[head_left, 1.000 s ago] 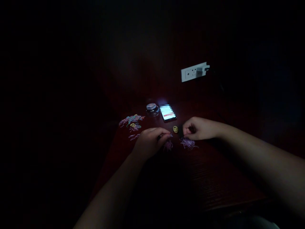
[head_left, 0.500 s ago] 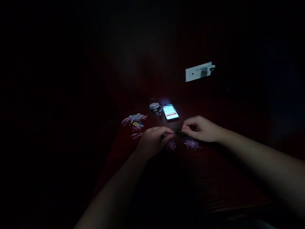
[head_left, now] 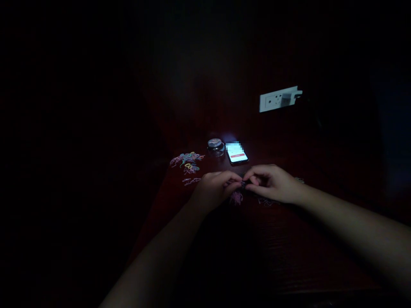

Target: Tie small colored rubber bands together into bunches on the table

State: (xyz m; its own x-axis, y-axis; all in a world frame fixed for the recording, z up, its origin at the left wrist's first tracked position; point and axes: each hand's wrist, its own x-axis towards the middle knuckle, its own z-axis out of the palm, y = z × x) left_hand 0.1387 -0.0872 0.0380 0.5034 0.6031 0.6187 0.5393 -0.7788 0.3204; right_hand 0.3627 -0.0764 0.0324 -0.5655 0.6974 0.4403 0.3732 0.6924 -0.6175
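Over the dark red table, my left hand (head_left: 213, 190) pinches something small that I cannot make out. My right hand (head_left: 272, 184) is curled beside it, thumb and forefinger close together at the same spot; what they hold is too small and dark to tell. The fingertips of both hands nearly touch. Just below them lies a small pink pile of bands (head_left: 236, 198). Another pale purple pile (head_left: 268, 201) is partly hidden under my right hand. Left of my left hand are a few pale pink bands (head_left: 191, 181).
A lit phone (head_left: 237, 153) lies beyond my hands, beside a clear round jar with a patterned lid (head_left: 215, 143). Multicoloured bands (head_left: 188, 158) are heaped at the table's left side. A white socket panel (head_left: 278, 99) with a plug is on the wall. The surroundings are very dark.
My right hand has moved in to my left hand, closing the gap between their fingertips, and now covers part of the pale purple pile. The whole view has shifted slightly.
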